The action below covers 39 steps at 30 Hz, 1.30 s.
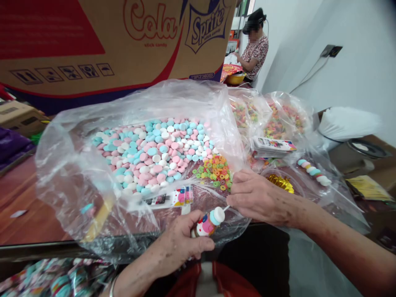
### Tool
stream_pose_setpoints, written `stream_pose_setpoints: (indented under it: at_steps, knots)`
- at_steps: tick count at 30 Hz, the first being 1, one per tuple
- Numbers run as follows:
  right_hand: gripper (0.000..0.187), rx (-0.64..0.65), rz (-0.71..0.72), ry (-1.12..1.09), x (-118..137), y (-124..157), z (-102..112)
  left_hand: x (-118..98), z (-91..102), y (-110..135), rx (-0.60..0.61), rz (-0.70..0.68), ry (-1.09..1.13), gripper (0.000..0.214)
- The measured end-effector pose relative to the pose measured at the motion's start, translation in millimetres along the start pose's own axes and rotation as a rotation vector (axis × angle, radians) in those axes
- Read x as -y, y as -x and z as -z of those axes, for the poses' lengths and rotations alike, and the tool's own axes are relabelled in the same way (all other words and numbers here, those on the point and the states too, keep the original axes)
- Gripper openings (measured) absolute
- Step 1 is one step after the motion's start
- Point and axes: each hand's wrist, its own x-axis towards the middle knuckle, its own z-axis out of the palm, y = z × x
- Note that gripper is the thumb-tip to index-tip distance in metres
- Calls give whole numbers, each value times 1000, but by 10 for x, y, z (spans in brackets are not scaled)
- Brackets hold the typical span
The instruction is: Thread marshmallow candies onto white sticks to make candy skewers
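Observation:
My left hand is closed round a candy stick, tilted up to the right, with a colourful printed label on it and blue and white candies at its top. A thin white stick end pokes out of the top candy. At that end are the closed fingertips of my right hand, which pinch it. Behind my hands lie pink, blue and white tablet candies in a clear plastic bag. Small ring candies are heaped beside them. Printed labels lie on the plastic in front.
A large cardboard box stands behind the bag. At right are bagged ring candies, a label stack, gold ties and a candy string. Wrapped candies lie below the table edge. A person sits farther back.

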Motion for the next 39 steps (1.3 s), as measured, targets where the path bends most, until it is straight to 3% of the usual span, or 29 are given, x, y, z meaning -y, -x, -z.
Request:
stream_pose_setpoints:
  at_steps: [5, 11, 15, 21, 27, 32, 39]
  knots:
    - [23, -26, 45, 16, 87, -28, 5, -74, -32, 22, -125, -71, -150, 23]
    - [26, 24, 97, 78, 200, -141, -138, -184, -146, -19, -51, -101, -69, 23]
    - [26, 71, 94, 63, 186, -163, -192, -185, -190, -28, 8, -35, 59, 27]
    - [25, 92, 85, 50, 170, -237, -100, -211, -117, 7, 94, -35, 187, 35]
    - [21, 79, 22, 2, 120, -228, -29, -190, -86, 31, 141, -32, 98, 35]
    - [25, 75, 66, -7, 98, -245, -2, -174, -94, 24, 128, -27, 105, 32]
    - [24, 83, 155, 6, 146, -350, -158, -105, -160, -47, 32, -41, 258, 28]
